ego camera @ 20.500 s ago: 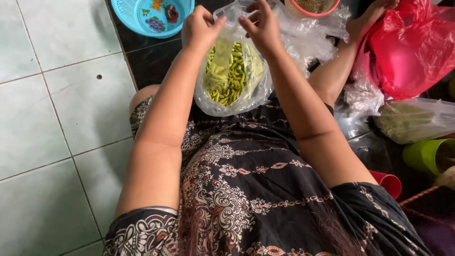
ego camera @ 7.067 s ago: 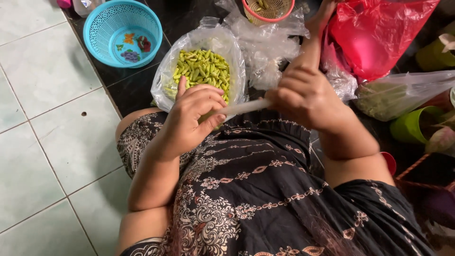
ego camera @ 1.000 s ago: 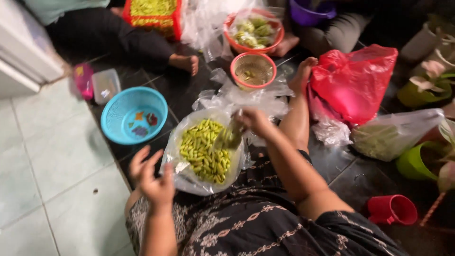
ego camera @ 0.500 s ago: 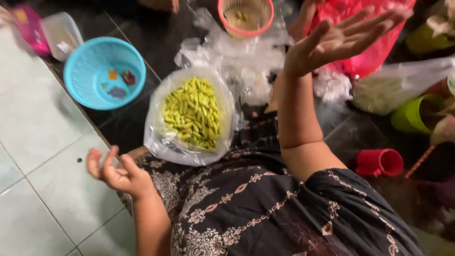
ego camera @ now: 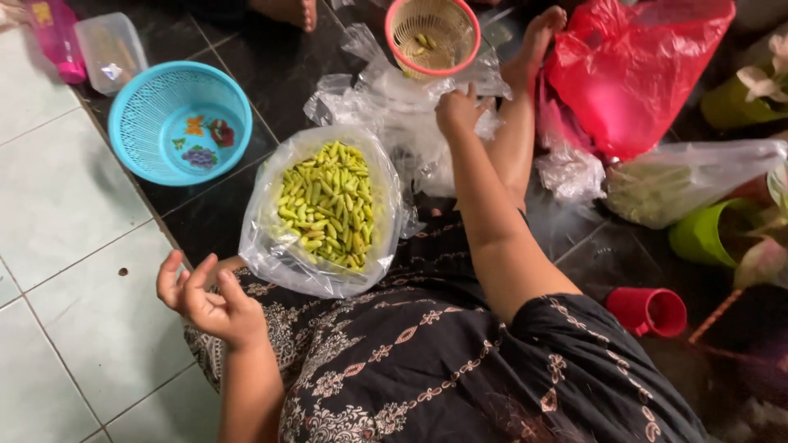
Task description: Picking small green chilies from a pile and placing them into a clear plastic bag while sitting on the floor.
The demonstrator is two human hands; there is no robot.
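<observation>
An open clear plastic bag of small green chilies [ego camera: 328, 205] rests on my lap, against my patterned black dress [ego camera: 427, 369]. My left hand [ego camera: 209, 299] hovers palm-up to the left of the bag, over the floor tiles, fingers loosely curled and holding nothing. My right hand [ego camera: 458, 111] reaches forward past the bag into a heap of crumpled clear plastic bags [ego camera: 394, 107], with its fingers closed into the plastic. Just beyond it stands a pink-rimmed basket [ego camera: 432, 33] with a few chilies inside.
A blue plastic basket [ego camera: 180, 123] sits at the left, with a clear container [ego camera: 111, 49] and a pink bottle [ego camera: 53, 37] behind it. A red plastic bag [ego camera: 632, 74], a clear bag of greens [ego camera: 681, 180], a green cup [ego camera: 698, 234] and a red cup [ego camera: 648, 310] lie at the right. Another person's foot [ego camera: 291, 10] shows at the top.
My right hand, raised and spread open half a second ago, has come down onto the heap of clear bags and closed. My left hand has stayed open at the left.
</observation>
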